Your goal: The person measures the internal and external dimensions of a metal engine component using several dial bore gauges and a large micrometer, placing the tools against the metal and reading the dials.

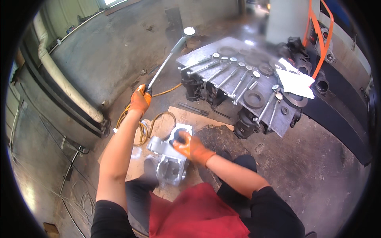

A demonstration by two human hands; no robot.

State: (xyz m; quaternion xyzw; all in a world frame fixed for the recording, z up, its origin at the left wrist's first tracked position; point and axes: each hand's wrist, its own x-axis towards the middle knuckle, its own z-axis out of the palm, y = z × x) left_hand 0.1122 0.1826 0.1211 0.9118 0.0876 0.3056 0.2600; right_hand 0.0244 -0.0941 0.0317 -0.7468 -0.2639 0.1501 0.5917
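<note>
Left hand, in an orange glove: fingers closed around the dark grip of a long dial gauge. The gauge stands tilted, its bright shaft running up and away from the fist to a round white dial beyond it.

Right hand, gloved likewise: fingers bent and laid on a silver metal casting, beside a dark round area in its upper part; whether they pinch anything there cannot be told. The casting lies below and to the right of the left hand, its open lower housing nearer the wearer than the right hand.

Cardboard sheet: beneath the casting, reaching past the right hand.

Yellow hose: looped between the two hands, with a length running beyond the left.

Metal table: ahead and to the right of both hands. On it, a row of further dial gauges, a thick dark ring and white papers.
</note>
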